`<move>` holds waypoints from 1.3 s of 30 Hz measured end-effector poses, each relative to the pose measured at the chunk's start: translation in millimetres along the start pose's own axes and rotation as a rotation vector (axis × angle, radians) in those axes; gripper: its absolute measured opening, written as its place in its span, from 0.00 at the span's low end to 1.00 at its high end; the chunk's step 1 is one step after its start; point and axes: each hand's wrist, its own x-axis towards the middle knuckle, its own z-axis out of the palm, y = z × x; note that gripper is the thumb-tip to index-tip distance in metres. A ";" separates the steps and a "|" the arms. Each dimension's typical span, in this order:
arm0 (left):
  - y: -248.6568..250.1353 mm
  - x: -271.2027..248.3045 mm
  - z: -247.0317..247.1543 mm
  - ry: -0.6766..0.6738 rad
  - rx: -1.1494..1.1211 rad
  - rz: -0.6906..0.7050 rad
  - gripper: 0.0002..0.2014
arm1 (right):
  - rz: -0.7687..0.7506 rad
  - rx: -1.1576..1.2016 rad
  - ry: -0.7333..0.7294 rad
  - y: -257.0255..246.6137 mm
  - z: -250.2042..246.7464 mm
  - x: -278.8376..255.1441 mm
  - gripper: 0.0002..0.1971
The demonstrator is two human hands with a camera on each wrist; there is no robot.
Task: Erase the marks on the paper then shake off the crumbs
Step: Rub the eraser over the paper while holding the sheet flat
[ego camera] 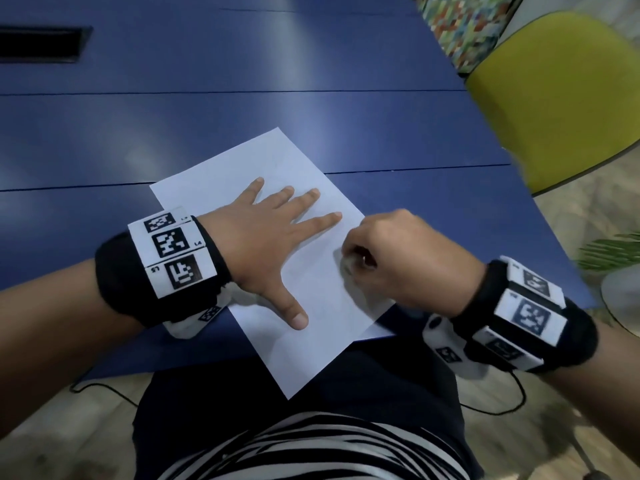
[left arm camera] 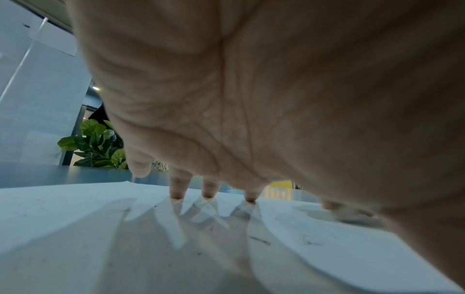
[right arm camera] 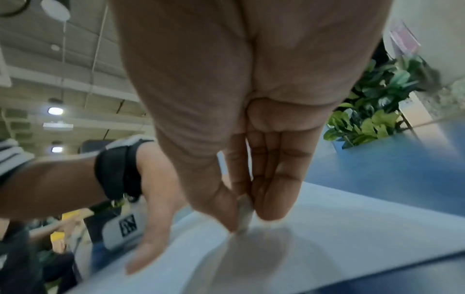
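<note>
eraser on the sheet, left palm pinning it

the paper [ego camera: 304, 237] lies skewed on the blue surface [ego camera: 242, 126], its near corner hanging over the edge. the left hand [ego camera: 266, 237] rests flat on it, fingers spread and straight. just beside it, the right hand [ego camera: 391, 261] pinches a small pale eraser [right arm camera: 244, 216] between thumb and fingers, its tip touching the sheet. faint pencil marks [left arm camera: 310, 240] show on the paper.

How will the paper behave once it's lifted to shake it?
The paper is probably floppy: it is one thin sheet, and its near corner hangs past the table edge. It likely slides easily, since the left hand lies flat on it while the right hand rubs with the eraser. Likely very light.
</note>
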 end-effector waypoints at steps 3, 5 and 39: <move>0.7 -2.9 -2.2 -0.003 0.003 0.021 0.75 | -0.056 0.060 -0.063 4.3 -6.8 -15.4 0.08; -2.4 -4.2 -6.3 -0.001 0.017 0.059 0.75 | 0.006 0.121 0.023 21.1 -17.0 -26.3 0.08; -1.1 1.1 -4.2 0.038 0.000 0.092 0.74 | -0.178 0.098 -0.043 6.4 4.5 -20.4 0.08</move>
